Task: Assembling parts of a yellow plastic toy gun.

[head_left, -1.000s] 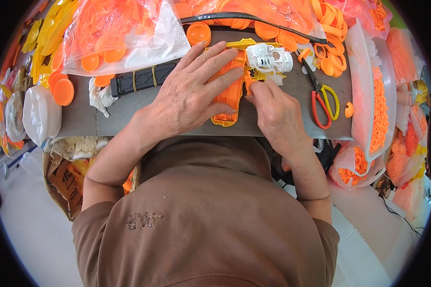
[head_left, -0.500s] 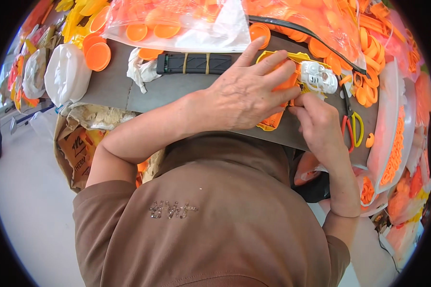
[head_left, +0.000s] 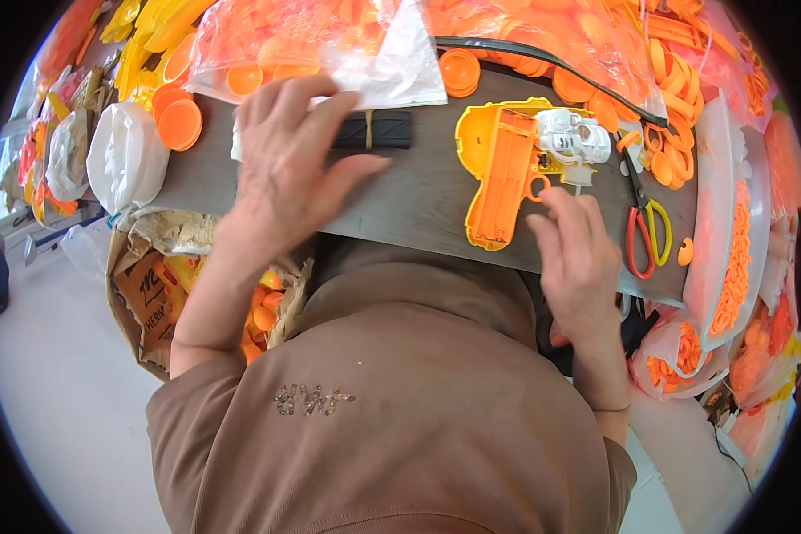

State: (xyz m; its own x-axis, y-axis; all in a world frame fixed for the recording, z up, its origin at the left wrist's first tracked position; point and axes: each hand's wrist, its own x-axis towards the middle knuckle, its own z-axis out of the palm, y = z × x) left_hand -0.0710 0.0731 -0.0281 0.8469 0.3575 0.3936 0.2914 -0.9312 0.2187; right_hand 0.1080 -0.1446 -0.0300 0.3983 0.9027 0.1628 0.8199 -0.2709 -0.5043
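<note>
A half-assembled toy gun lies on the dark table, with a yellow shell half (head_left: 476, 133), an orange grip (head_left: 498, 209) and a white mechanism (head_left: 571, 135) fitted together. An orange ring-shaped trigger (head_left: 537, 187) sticks out beside the grip. Just below it is my right hand (head_left: 580, 258), fingers loosely curled, thumb and forefinger apart, nothing visible between them. My left hand (head_left: 289, 156) reaches over the left end of a black bar (head_left: 387, 130) wrapped with a band; its thumb is spread from the fingers. Its fingertips are near a clear bag, and whether they touch anything cannot be seen.
Scissors (head_left: 643, 236) with red and yellow handles lie right of the toy gun. Clear bags of orange parts (head_left: 543, 36) line the back. A white bag (head_left: 126, 151) stands at left, a paper sack (head_left: 142, 294) below it. A tub of orange rings (head_left: 734, 267) borders the right.
My left hand has left the toy gun and moved left to the black bar. My right hand has drawn back slightly toward me, leaving the toy gun lying uncovered on the table.
</note>
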